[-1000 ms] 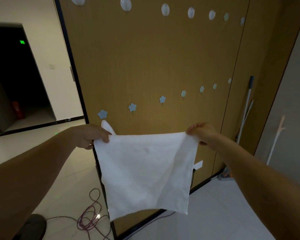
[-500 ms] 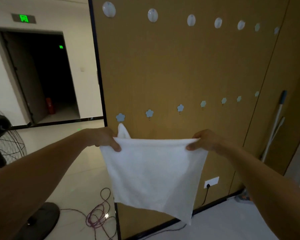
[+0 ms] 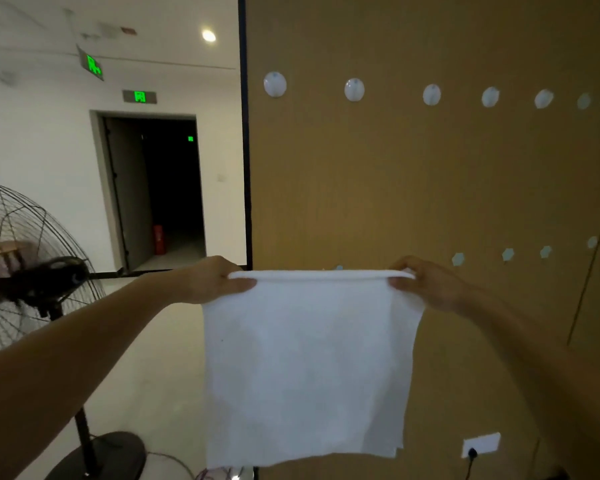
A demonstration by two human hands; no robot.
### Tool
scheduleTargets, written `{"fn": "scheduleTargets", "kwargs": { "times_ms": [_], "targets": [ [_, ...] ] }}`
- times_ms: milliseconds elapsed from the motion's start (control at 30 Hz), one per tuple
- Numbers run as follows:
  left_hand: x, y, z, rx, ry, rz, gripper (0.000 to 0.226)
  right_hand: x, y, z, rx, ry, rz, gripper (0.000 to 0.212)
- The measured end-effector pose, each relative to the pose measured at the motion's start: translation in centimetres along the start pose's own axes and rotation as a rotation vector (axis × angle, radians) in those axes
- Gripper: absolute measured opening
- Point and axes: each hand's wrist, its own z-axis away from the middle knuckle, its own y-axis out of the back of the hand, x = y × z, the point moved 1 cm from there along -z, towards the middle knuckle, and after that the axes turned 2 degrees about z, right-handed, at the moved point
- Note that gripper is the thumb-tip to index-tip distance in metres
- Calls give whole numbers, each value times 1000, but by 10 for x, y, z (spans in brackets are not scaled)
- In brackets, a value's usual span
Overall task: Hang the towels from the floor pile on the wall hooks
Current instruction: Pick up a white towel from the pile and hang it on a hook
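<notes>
Fingers of the left hand (image 3: 215,280) and right hand (image 3: 426,282) pinch the top corners of the white square cloth towel (image 3: 307,368), stretched level; small pale flower-shaped wall hooks (image 3: 458,259) sit just behind, one probably hidden.

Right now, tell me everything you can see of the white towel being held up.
The white towel is plain, soft-looking cloth, roughly square, and seems doubled over, with layered edges showing at its lower right corner. It hangs flat and vertical in the air in front of the brown wall panel, below the upper row of round hooks. Its top edge is pulled taut and level. The left hand pinches the top left corner and the right hand pinches the top right. It is on no hook.
</notes>
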Motion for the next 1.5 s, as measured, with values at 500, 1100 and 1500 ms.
{"fn": "scheduleTargets", "kwargs": {
  "times_ms": [500,1100,1500],
  "targets": [
    [-26,94,-108,563,-280,391,39,-131,-7,-151,664,225,-302,30],
    [15,214,-237,860,-379,374,22,-213,49,-318,926,356,88,18],
    [35,256,-305,1132,-131,43,23,-241,81,-396,945,266,183,25]
  ]
}}
